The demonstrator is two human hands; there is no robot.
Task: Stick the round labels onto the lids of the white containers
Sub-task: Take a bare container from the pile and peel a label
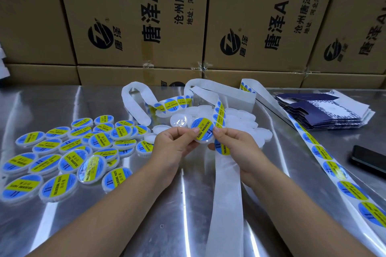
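The bare left forearm and bare right forearm rise from the lower edge and converge toward the middle, palms turned partly toward each other. The left hand and right hand meet almost knuckle to knuckle. Between them they pinch a small round white plastic container with a blue-and-yellow label. Each thumb lies on top, at the left and right edges of its face. The other fingers of both hands are curled underneath, with their tips mostly hidden from view.
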